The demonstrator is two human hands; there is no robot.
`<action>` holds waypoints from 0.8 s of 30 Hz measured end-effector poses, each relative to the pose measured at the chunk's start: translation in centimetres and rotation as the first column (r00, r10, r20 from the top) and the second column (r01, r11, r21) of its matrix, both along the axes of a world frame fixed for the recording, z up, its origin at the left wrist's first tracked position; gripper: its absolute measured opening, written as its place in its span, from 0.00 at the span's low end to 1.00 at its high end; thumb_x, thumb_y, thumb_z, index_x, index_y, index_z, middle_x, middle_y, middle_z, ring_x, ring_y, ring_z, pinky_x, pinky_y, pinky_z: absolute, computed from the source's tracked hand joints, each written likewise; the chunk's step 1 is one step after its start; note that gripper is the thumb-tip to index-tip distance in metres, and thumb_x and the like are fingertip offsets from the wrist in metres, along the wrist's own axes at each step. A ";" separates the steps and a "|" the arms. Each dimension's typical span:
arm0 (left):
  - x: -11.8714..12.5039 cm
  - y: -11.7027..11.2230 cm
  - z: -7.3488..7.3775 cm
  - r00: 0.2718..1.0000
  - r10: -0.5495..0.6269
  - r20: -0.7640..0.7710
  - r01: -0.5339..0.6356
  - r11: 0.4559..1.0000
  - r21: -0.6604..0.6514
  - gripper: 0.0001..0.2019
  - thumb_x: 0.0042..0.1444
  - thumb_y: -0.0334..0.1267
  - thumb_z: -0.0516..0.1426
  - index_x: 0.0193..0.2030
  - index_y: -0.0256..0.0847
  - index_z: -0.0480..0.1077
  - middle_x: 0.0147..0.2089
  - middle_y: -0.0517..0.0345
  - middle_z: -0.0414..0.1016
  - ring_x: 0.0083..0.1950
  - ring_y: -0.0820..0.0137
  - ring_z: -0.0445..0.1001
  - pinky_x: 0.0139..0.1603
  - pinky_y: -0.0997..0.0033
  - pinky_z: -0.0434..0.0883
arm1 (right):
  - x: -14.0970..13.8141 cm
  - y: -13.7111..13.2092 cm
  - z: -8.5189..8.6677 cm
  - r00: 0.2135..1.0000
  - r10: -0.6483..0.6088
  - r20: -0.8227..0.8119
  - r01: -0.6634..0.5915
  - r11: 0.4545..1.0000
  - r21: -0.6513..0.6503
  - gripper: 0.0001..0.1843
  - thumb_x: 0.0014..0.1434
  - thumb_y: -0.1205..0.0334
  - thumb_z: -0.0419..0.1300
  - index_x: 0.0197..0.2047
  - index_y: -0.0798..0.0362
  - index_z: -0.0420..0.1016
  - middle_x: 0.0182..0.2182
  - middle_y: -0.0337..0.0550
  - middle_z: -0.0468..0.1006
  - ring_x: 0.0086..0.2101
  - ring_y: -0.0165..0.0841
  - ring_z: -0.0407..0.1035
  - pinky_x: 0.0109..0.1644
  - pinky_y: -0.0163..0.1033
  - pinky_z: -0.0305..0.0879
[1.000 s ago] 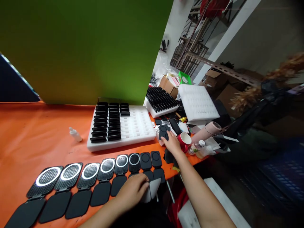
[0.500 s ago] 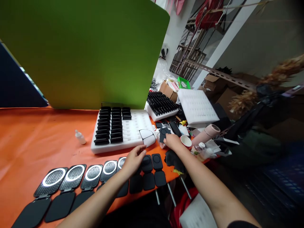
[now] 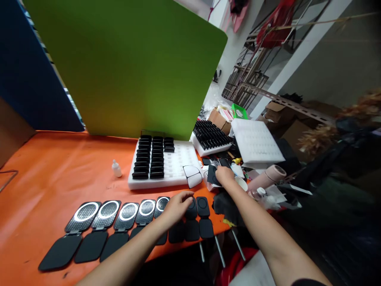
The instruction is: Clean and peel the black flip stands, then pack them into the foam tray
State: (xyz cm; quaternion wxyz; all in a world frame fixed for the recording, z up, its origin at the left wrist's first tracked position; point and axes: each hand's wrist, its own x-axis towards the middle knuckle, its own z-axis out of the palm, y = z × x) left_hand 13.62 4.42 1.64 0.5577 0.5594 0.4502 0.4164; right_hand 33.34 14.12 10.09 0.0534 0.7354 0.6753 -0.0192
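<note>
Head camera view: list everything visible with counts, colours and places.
Table: one, orange, foreground.
Tall panel: one, green, behind table.
Other panel: one, dark blue, back left.
Foam trays: two, white, holding black pieces, table's back.
Foam slab: one, white, right of trays.
Dropper bottle: one, white, left of trays.
Folding pads: at least seven, black, near edge.
Outlined piece: one, white, nearer tray's right corner.
Dark pad: one, black, right of outlined piece.
Cup: one, white inside, table's right.
Tumbler: one, pink, right of cup.
Background clutter: uncountable, mixed, right.
Left hand: one, over folding pads.
Right hand: one, touching dark pad.
</note>
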 end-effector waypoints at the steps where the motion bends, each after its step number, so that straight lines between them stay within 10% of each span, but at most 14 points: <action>1: 0.2 0.2 0.2 1.000 0.008 0.017 -0.008 1.000 -0.001 0.16 0.51 0.42 0.54 0.46 0.38 0.70 0.48 0.50 0.73 0.51 0.60 0.69 0.54 0.60 0.63 | -0.2 -0.7 0.4 1.000 0.009 -0.014 -0.009 0.999 0.041 0.17 0.62 0.64 0.45 0.44 0.65 0.70 0.36 0.62 0.74 0.39 0.42 0.69 0.40 0.44 0.63; 9: 1.2 1.9 2.0 0.989 0.034 0.142 -0.043 0.997 0.062 0.23 0.56 0.46 0.47 0.55 0.34 0.60 0.55 0.47 0.66 0.54 0.63 0.66 0.52 0.64 0.64 | -5.7 -6.4 -1.2 0.869 0.394 -0.300 -0.336 0.914 0.229 0.19 0.64 0.60 0.40 0.48 0.48 0.70 0.42 0.40 0.74 0.43 0.28 0.67 0.46 0.29 0.60; 14: -1.5 1.2 2.6 0.999 0.042 -0.025 -0.040 0.996 0.077 0.17 0.55 0.44 0.49 0.45 0.35 0.67 0.42 0.50 0.74 0.45 0.62 0.70 0.46 0.64 0.66 | -6.0 -6.6 -2.1 0.608 0.598 -0.522 -0.449 0.801 0.396 0.15 0.59 0.60 0.51 0.48 0.50 0.71 0.43 0.44 0.74 0.44 0.34 0.66 0.50 0.38 0.60; 20: -3.7 -0.5 4.5 0.979 -0.050 -0.197 0.075 0.990 0.117 0.10 0.54 0.43 0.52 0.38 0.42 0.70 0.38 0.57 0.73 0.41 0.64 0.69 0.42 0.69 0.63 | -6.1 -7.4 -2.0 0.437 0.441 -0.784 -0.448 0.863 0.236 0.14 0.58 0.58 0.50 0.41 0.51 0.75 0.34 0.42 0.77 0.35 0.34 0.70 0.39 0.36 0.64; 24: -4.9 -2.6 5.1 0.963 -0.177 -0.205 0.196 0.977 0.079 0.12 0.56 0.43 0.50 0.35 0.40 0.70 0.32 0.59 0.72 0.34 0.69 0.68 0.35 0.73 0.64 | -4.3 -7.1 -3.6 0.364 0.131 -0.922 -0.064 0.991 0.115 0.17 0.54 0.51 0.53 0.36 0.56 0.75 0.28 0.44 0.76 0.30 0.35 0.70 0.32 0.36 0.65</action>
